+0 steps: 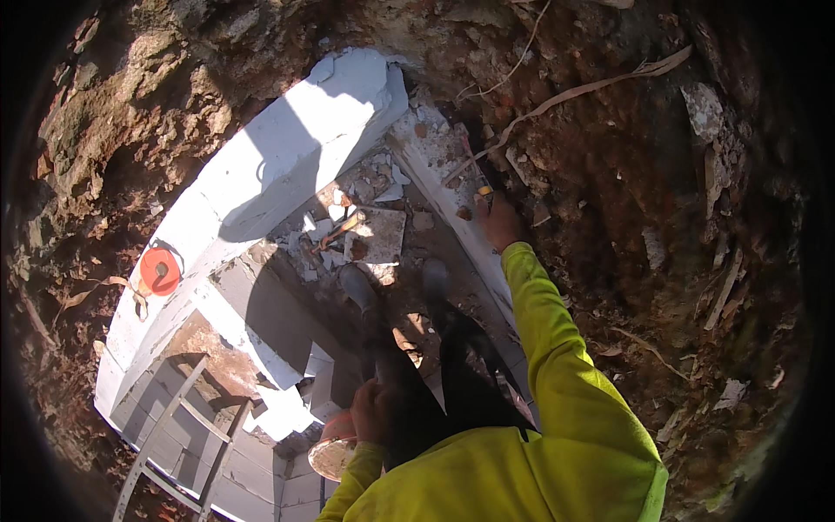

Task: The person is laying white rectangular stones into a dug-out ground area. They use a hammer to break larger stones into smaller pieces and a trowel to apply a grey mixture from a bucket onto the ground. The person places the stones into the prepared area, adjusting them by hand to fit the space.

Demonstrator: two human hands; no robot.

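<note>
My right hand (499,223) is closed around the yellow-and-dark handle of a tool (485,190) on the top of the low right wall (452,187). Beyond that handle the tool is too thin and small to name. Down by my left thigh, my left hand (370,411) has its fingers curled. Right beside it is a reddish bucket (334,448) with pale material in it; whether the fingers hold its rim or handle is hidden. A wooden-handled hand tool (344,228) lies on the rubble between the walls, near a square slab (379,237).
A thick white block wall (252,178) runs along the left, with an orange round container (160,271) on top. At lower left leans a metal ladder (178,426). Broken white pieces (393,184) litter the ground ahead of my boots. Rough earth with roots (600,85) rises at right.
</note>
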